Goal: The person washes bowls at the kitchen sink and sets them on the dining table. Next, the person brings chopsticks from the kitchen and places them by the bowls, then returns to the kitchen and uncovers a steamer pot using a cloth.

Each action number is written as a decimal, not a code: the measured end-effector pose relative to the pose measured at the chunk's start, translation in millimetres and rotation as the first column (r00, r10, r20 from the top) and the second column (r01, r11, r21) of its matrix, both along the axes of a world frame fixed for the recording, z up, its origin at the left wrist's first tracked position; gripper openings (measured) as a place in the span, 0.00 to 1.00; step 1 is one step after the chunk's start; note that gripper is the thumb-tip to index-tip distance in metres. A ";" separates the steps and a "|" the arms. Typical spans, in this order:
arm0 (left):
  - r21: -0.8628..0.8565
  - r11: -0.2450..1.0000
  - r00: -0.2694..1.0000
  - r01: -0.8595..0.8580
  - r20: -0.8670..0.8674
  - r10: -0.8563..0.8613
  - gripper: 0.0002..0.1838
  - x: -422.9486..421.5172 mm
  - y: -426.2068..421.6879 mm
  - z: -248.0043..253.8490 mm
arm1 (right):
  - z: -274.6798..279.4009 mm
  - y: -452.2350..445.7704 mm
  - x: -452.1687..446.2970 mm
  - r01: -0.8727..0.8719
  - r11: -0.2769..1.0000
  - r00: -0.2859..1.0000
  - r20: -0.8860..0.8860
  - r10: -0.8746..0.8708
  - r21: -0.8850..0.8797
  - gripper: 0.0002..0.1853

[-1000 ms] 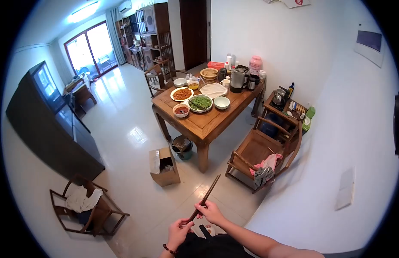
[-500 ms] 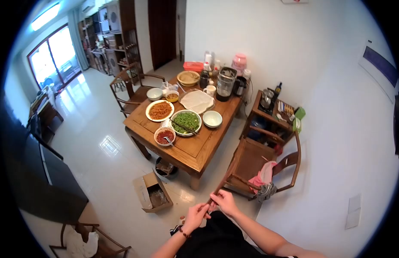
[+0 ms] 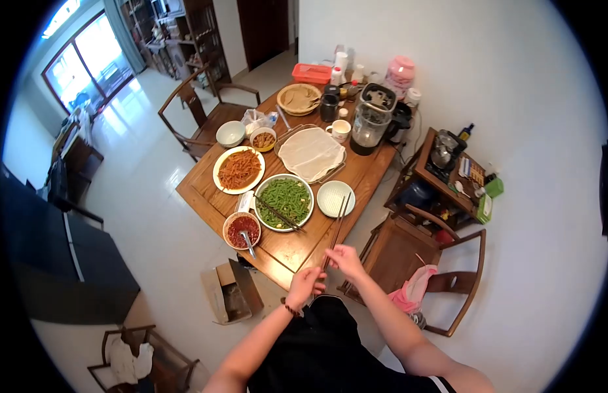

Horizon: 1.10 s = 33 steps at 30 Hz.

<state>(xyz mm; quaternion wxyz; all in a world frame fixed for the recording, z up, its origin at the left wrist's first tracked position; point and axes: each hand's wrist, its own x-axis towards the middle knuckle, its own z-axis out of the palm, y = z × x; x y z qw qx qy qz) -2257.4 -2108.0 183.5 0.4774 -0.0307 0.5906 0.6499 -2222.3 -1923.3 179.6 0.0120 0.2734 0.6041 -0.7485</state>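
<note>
Green beans fill a big bowl (image 3: pixel 308 187) on the wooden table (image 3: pixel 275 250), chopsticks resting across its rim. Red sauce plus spoon (image 3: pixel 247 243) in a smaller bowl (image 3: pixel 226 240), orange-brown shreds on a white plate (image 3: pixel 217 177), brown food in a small bowl (image 3: pixel 274 147). Pale sheet (image 3: pixel 312 154) on a tray, mug (image 3: pixel 338 130) beside it.

Right hand (image 3: pixel 345 261) pinches long chopsticks (image 3: pixel 338 226), held over the table edge, tips up toward the pale bowl (image 3: pixel 330 208), overlapping it in view; contact unclear. Left hand (image 3: pixel 306 283) has fingers curled at the lower end; can't tell if it grips. Both forearms reach forward.

Chair (image 3: pixel 394 265) close by at right, pink cloth (image 3: pixel 416 288) on it. Cardboard box (image 3: pixel 216 293) on floor, left of the hands. Pitcher (image 3: pixel 370 122) at table's far side.
</note>
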 end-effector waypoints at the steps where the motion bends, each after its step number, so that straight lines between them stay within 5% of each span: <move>1: -0.030 0.997 0.994 -0.070 0.079 0.072 0.18 -13.9 11.3 -14.8 | -11.6 21.4 -21.0 0.024 1.000 1.000 0.011 -0.024 0.008 0.10; 6: -0.259 0.912 0.882 -0.318 0.271 0.385 0.19 -74.4 30.7 -91.9 | -76.4 110.8 -88.2 -0.141 0.978 0.983 0.142 0.119 0.152 0.09; 10: -0.216 0.873 0.798 -0.437 0.355 0.487 0.23 -106.1 47.3 -112.6 | -88.7 131.7 -111.1 -0.164 0.966 0.977 0.165 0.132 0.198 0.10; 12: -0.176 0.848 0.747 -0.500 0.409 0.525 0.24 -114.5 56.6 -115.2 | -99.1 136.9 -114.3 -0.190 0.910 0.972 0.203 0.120 0.369 0.11; 15: -0.159 0.770 0.685 -0.618 0.374 0.626 0.18 -129.5 75.0 -108.6 | -119.5 142.1 -119.5 -0.194 0.906 0.964 0.245 0.104 0.376 0.11; 21: -0.205 0.779 0.706 -0.593 0.333 0.625 0.12 -134.8 79.7 -120.8 | -91.6 138.4 -122.0 -0.238 0.707 0.969 0.216 0.123 0.666 0.18; 33: -0.138 0.813 0.737 -0.566 0.358 0.574 0.13 -128.3 83.3 -118.3 | -83.5 138.1 -122.0 -0.281 0.666 0.958 0.240 0.155 0.691 0.23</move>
